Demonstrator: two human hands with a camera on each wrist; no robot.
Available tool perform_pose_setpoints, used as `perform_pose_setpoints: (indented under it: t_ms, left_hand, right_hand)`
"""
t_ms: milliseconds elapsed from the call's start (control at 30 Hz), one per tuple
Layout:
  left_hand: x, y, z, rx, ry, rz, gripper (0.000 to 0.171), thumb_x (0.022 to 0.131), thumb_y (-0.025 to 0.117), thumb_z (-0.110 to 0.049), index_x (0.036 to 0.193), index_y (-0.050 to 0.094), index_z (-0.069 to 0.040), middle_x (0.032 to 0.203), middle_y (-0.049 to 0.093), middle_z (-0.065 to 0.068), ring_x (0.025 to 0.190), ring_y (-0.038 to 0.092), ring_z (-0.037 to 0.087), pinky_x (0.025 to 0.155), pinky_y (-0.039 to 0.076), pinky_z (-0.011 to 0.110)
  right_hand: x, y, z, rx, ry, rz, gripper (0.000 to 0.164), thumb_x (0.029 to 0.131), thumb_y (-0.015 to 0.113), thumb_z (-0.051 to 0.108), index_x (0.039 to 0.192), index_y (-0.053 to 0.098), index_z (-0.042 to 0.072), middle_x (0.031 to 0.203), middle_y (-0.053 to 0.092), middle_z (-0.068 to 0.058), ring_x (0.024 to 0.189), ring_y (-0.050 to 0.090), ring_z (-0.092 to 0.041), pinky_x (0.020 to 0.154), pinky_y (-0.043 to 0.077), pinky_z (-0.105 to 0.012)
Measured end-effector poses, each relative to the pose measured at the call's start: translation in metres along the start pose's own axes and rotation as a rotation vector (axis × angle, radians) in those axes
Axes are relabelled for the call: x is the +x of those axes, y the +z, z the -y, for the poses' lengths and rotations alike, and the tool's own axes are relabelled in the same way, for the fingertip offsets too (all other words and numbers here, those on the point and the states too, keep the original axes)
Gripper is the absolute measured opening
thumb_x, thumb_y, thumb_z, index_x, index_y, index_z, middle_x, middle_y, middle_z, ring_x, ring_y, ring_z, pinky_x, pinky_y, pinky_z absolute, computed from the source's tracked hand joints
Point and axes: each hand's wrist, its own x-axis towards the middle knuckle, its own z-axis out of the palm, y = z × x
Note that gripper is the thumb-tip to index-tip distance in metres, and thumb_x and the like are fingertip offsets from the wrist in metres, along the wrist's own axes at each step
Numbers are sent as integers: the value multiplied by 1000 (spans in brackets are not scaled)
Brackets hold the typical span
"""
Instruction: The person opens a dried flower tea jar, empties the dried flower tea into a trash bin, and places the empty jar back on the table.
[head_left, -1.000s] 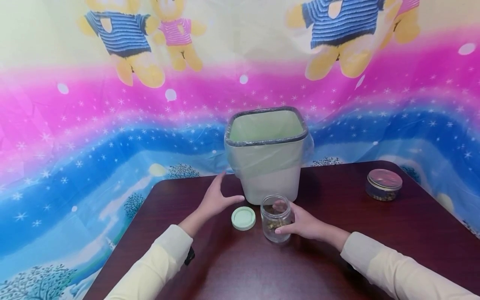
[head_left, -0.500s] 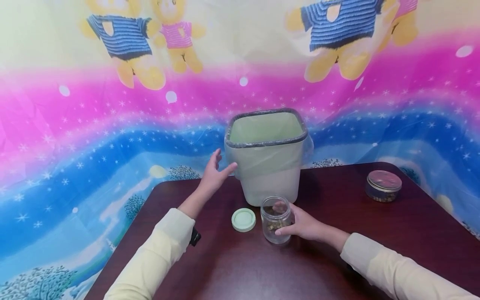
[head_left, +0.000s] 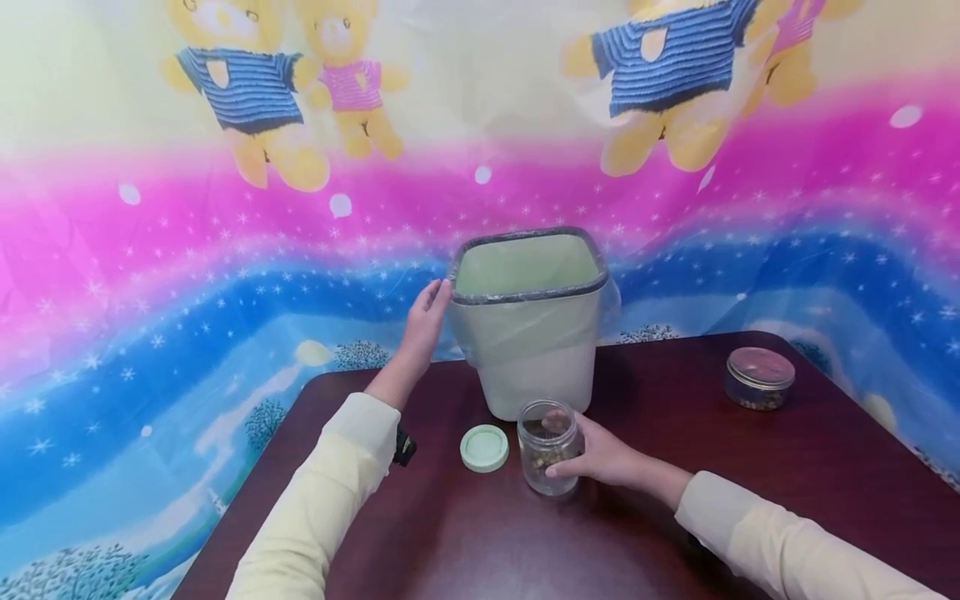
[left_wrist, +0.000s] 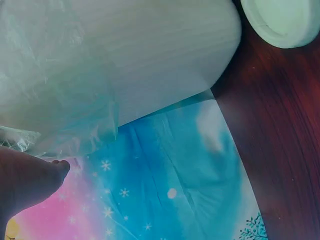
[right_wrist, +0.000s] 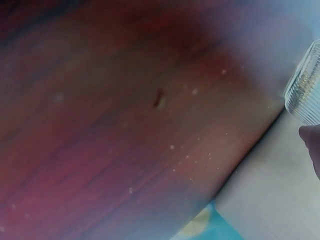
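A glass jar [head_left: 548, 479] with no lid on stands on the table in front of the bin, some brownish bits in its lower part. My right hand [head_left: 603, 454] grips it from the right side, thumb across the front. At the upper left of the pale bin [head_left: 536, 342], my left hand [head_left: 422, 333] is raised with its fingertips right at the dark rim. Its fingers look fairly straight. A clear plastic liner [left_wrist: 75, 95] hangs over the bin's outside, close to the left hand's fingertip in the left wrist view. Left of the jar lies a light green lid [head_left: 483, 448].
A round tin [head_left: 760, 379] with a reddish top stands at the right rear of the dark wooden table [head_left: 450, 542]. Behind the table hangs a bright printed cloth [head_left: 225, 250] with bears and snowflakes. The bin stands near the table's back edge.
My left hand has risen from near the lid up to the bin's left rim. The right hand keeps its grip on the jar in the same place. The view has tilted slightly upward.
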Motion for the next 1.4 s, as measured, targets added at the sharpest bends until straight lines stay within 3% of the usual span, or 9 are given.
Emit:
perform_pose_setpoints:
  t_ms: [300,700,1133,1267,1400]
  left_hand:
    - [17,9,-5,-158,-27,-10,64,101,43,-49,148,38,-6,151,36,7,139,31,22,111,27,38]
    - [28,16,-5,-363,-151,-25,53,102,46,-37,147,41,-9,154,33,5,141,27,21,112,25,35]
    - [32,17,3,-365,-188,36,56,101,40,-41,139,45,-1,145,41,17,130,38,25,110,26,45]
    - [33,18,5,-361,-196,30,58,99,42,-43,144,43,-5,151,35,11,135,33,24,110,24,44]
    - [33,19,7,-346,-202,23,60,98,44,-43,149,40,-11,157,26,1,141,23,20,112,22,42]
  right_hand:
    - [-1,1,1,-1,-2,-13,74,76,82,8,134,40,-11,134,48,-28,126,43,-41,97,38,-27]
    - [-1,4,0,11,-13,-35,75,73,84,11,131,43,-9,131,49,-28,123,44,-41,95,38,-24]
    - [-1,4,3,22,-18,-27,79,72,84,13,133,40,-12,134,47,-31,127,42,-43,96,35,-19]
    - [-1,5,4,10,-19,-31,78,73,84,13,133,41,-12,133,47,-31,126,43,-43,97,36,-23]
    - [-2,5,4,-12,-8,-47,77,73,85,14,133,43,-11,132,49,-29,125,45,-42,100,37,-35]
